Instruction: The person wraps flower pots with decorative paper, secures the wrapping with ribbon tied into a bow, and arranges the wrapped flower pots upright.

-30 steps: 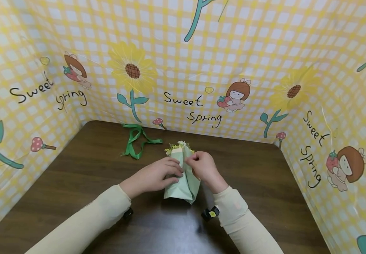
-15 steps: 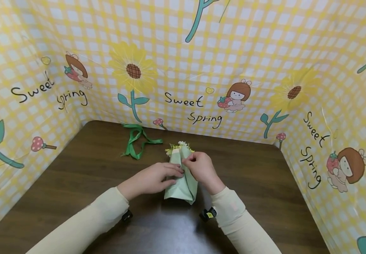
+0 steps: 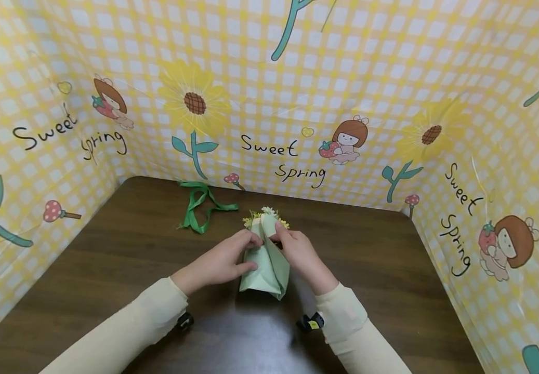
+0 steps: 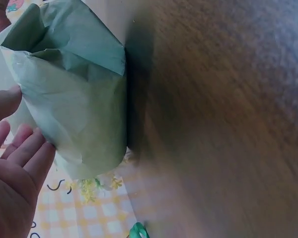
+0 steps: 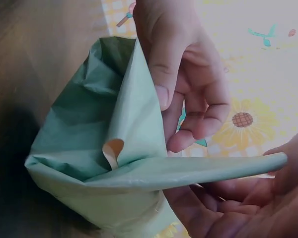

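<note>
A small bouquet wrapped in pale green wrapping paper lies mid-table, with small white and yellow flowers poking from its far end. From the left, my left hand touches the paper with its fingertips and thumb. My right hand pinches the paper's overlapping edge, its thumb uppermost near the flowers. In the right wrist view a long folded flap runs over the fingers of the right hand. The near end of the wrapping gapes, showing folds inside.
A loose green ribbon lies on the dark wooden table at the back left. Yellow checked cloth with printed flowers walls in the back and both sides.
My right thumb has come up over the paper's edge, near the flowers. The left fingers have shifted slightly toward the flower end. The bouquet stays in about the same place.
</note>
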`<state>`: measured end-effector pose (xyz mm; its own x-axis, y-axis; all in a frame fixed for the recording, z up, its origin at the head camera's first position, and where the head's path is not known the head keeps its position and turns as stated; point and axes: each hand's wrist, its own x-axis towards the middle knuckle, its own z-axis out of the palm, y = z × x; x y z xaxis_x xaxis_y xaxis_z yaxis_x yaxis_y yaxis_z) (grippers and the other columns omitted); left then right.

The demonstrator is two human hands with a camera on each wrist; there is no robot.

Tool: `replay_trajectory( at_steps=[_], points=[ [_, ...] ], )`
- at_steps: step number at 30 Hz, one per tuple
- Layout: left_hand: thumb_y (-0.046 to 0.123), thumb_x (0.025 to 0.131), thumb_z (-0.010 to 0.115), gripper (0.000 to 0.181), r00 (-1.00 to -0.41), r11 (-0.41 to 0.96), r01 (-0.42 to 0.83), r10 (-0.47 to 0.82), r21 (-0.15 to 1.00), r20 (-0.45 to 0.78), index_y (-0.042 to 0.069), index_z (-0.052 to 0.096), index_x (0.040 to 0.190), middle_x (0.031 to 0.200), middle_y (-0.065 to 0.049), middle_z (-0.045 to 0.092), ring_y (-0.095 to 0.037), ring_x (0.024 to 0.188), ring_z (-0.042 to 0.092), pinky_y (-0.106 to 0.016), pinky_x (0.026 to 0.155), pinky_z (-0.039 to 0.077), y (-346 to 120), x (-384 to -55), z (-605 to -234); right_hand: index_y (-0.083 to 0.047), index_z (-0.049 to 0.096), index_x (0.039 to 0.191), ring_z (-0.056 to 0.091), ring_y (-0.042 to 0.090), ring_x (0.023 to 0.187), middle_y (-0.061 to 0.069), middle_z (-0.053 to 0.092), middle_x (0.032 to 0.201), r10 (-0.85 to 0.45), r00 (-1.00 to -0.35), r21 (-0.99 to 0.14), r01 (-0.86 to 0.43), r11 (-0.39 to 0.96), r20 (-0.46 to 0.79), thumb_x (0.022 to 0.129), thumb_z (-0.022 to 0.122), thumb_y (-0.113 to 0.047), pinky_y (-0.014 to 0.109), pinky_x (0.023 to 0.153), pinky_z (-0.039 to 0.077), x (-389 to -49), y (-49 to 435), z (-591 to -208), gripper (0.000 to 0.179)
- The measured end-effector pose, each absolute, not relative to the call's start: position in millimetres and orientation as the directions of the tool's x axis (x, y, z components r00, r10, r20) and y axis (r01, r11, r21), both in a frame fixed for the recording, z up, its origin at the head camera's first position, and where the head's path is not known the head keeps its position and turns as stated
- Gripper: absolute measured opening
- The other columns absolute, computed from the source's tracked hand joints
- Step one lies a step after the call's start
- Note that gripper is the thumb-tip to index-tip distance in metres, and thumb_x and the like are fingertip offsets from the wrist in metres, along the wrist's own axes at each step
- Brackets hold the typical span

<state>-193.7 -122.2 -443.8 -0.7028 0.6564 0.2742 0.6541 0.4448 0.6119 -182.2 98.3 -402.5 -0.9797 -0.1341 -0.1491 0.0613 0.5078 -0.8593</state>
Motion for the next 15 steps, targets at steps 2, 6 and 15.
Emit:
replay_trajectory(
  at_steps=[2, 6, 15],
  points=[
    [0.011, 0.091, 0.079, 0.055, -0.705, 0.425, 0.636, 0.659, 0.645, 0.261, 0.007, 0.048, 0.136, 0.135, -0.008, 0.051, -0.018, 0.129, 0.059, -0.034, 0.106, 0.049, -121.4, -195.1, -444.1, -0.005, 0.070, 0.129, 0.059, 0.030, 0.129, 0.012, 0.065, 0.137, -0.146, -0.976, -0.859, 0.065, 0.507, -0.160, 0.106, 0.033, -0.063, 0.050, 0.108, 0.046, -178.9, 100.6, -403.6, 0.073],
    [0.013, 0.090, 0.080, 0.075, -0.709, 0.412, 0.614, 0.663, 0.673, 0.240, 0.008, 0.036, 0.151, 0.154, -0.014, 0.035, -0.020, 0.141, 0.049, -0.041, 0.109, 0.047, -119.5, -199.7, -441.6, -0.006, 0.067, 0.133, 0.061, 0.029, 0.125, 0.012, 0.066, 0.135, -0.202, -0.970, -0.843, 0.005, 0.538, -0.135, 0.104, 0.042, -0.064, 0.050, 0.103, 0.049, -172.1, 102.1, -404.4, 0.070],
    [0.027, 0.091, 0.081, 0.062, -0.693, 0.533, 0.672, 0.697, 0.515, 0.183, 0.014, 0.055, 0.146, 0.164, -0.007, 0.031, -0.027, 0.143, 0.045, -0.045, 0.107, 0.048, -111.9, -207.2, -428.1, 0.000, 0.060, 0.139, 0.056, 0.033, 0.132, 0.016, 0.063, 0.138, -0.342, -0.939, -0.685, -0.234, 0.690, -0.024, 0.098, 0.068, -0.040, 0.052, 0.107, 0.046, -161.0, 100.8, -401.2, 0.058]
  ],
)
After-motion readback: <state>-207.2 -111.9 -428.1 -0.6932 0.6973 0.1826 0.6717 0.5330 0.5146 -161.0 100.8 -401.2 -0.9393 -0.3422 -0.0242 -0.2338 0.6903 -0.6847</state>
